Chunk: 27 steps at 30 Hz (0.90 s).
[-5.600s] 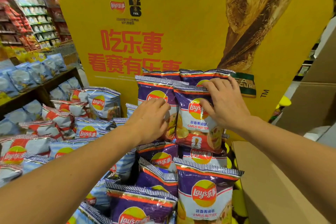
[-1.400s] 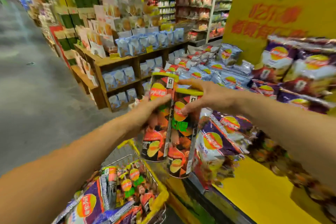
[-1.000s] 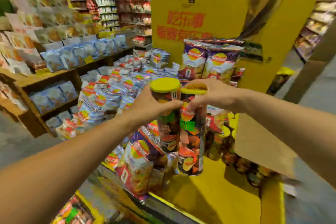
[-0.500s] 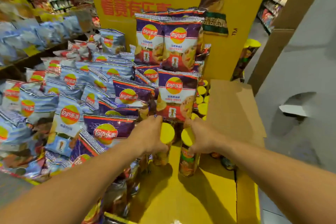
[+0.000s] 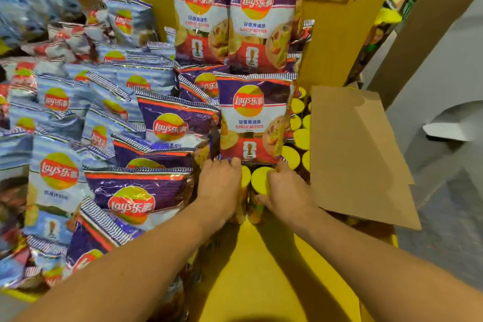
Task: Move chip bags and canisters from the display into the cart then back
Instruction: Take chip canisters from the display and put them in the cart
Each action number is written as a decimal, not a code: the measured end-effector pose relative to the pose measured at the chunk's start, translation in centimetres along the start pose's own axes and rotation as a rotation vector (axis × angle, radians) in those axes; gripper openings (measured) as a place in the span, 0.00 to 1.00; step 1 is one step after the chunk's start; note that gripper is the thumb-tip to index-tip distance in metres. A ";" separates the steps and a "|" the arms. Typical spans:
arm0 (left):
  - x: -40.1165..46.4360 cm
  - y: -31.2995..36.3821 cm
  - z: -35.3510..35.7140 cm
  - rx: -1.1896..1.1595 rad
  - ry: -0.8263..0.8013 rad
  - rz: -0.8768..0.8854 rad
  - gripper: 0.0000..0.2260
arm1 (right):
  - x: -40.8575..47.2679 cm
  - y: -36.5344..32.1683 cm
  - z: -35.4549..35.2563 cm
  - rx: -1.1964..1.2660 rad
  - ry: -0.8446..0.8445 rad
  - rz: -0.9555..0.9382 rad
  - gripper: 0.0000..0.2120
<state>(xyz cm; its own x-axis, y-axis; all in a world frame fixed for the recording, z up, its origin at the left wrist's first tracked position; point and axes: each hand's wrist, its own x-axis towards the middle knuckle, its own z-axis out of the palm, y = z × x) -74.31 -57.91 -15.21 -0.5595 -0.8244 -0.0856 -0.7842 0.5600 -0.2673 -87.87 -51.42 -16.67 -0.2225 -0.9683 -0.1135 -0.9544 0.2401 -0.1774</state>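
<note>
My left hand [image 5: 220, 185] grips one yellow-lidded chip canister [image 5: 245, 178] and my right hand [image 5: 286, 192] grips a second canister [image 5: 260, 176]. Both canisters stand upright, side by side, on the yellow display shelf [image 5: 264, 269], just below a purple garlic butter chip bag [image 5: 254, 117]. Behind them stands a row of more yellow-lidded canisters [image 5: 298, 136]. Two purple bags [image 5: 235, 15] stand upright at the back. The cart is out of view.
Blue chip bags [image 5: 57, 172] and purple bags [image 5: 136, 198] are piled on the left. A brown cardboard flap [image 5: 355, 154] lies to the right of the canisters. The yellow display backboard [image 5: 332, 42] rises behind. Grey floor [image 5: 444, 191] lies on the right.
Both hands carried the two canisters from above the cart to the display and pushed them further back on the yellow shelf, up under the purple bag. My view has tilted down and closer.
</note>
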 end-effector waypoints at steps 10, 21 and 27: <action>0.0 -0.1 0.7 -0.018 -0.036 0.169 0.30 | 0.0 0.7 -0.4 -0.160 0.032 -0.195 0.22; -2.5 -1.9 -3.1 -0.128 0.022 0.158 0.24 | -0.7 0.8 -5.0 0.115 -0.005 -0.219 0.05; -7.6 -3.2 -8.0 -0.393 0.167 0.032 0.18 | -2.0 -4.5 -9.6 0.331 0.027 -0.360 0.09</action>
<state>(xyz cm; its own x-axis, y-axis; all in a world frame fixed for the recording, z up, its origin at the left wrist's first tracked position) -69.67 -52.81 -6.01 -0.5956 -0.7995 0.0776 -0.7903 0.6005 0.1214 -85.03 -51.21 -6.29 0.1004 -0.9943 0.0364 -0.8583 -0.1051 -0.5022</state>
